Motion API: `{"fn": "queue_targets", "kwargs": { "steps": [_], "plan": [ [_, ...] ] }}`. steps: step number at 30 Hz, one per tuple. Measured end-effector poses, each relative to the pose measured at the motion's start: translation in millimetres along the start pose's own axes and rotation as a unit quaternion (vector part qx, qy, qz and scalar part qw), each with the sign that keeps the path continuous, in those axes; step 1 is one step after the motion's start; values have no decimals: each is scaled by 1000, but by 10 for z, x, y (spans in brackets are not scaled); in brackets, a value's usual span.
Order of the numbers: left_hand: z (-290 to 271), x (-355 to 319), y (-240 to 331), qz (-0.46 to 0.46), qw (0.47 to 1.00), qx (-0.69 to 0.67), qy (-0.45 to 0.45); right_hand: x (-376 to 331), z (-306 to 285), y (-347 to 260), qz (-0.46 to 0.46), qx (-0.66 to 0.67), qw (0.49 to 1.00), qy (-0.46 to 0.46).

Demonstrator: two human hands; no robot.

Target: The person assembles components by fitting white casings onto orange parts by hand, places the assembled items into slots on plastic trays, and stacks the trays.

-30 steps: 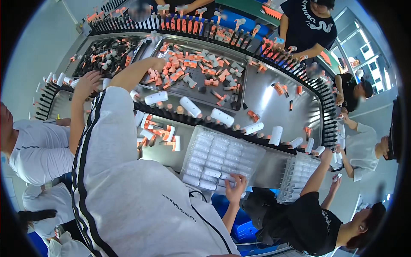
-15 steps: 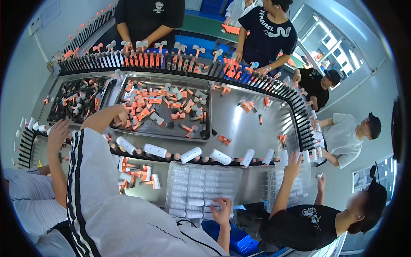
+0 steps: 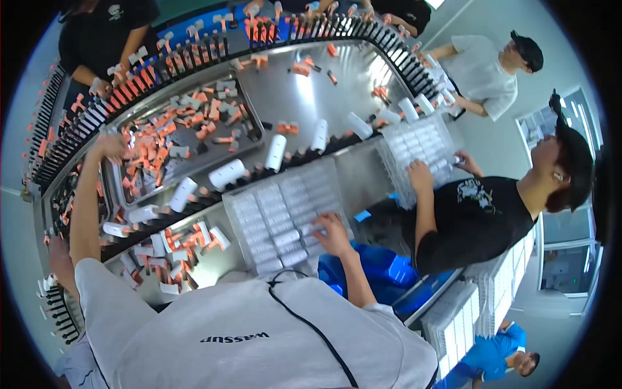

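If the half-curled right hand (image 3: 334,235) at five o'clock drags, white cylinders (image 3: 286,238) could dislodge; both grips, left hand's (image 3: 115,148) opening unclear.

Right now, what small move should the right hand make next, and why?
Perhaps a light downward press with the right hand: it curls over the clear tray, close to white pieces lying in its near rows. Whether it grips one is unclear, so gentleness seems wise.

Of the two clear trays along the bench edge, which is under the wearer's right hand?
The left tray: the wearer's right hand is over its lower right part; a co-worker's hand is at the right tray.
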State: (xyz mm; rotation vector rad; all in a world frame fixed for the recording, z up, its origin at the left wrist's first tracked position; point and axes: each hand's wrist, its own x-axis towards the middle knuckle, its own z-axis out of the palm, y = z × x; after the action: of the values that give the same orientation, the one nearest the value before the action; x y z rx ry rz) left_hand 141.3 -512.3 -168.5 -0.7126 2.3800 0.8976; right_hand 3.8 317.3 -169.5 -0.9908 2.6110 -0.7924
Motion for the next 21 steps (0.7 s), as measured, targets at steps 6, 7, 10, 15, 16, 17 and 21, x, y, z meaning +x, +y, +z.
{"fn": "queue_targets", "kwargs": {
  "steps": [6,7,10,15,16,17,21],
  "plan": [
    [-1210,-1175,1749,195,919,-189,287,715,-327,-65,-79,1,995,58],
    [-1250,-1341,2165,209,903,-105,361,789,-422,-35,-101,-19,991,87],
    [-766,-1731,2908,310,809,-147,477,832,-774,-64,10,-71,992,108],
    [1244,-1852,3918,362,721,-539,240,994,-1308,-492,-12,92,973,211],
    [1509,-2091,4329,311,787,-495,199,1070,-1334,-582,-27,214,952,218],
    [1742,-1901,4366,370,757,-532,84,1176,-1382,-674,-47,242,947,204],
    [2386,-1610,4647,338,757,-548,112,1263,-1518,-1229,-6,449,886,119]
  ]
}}
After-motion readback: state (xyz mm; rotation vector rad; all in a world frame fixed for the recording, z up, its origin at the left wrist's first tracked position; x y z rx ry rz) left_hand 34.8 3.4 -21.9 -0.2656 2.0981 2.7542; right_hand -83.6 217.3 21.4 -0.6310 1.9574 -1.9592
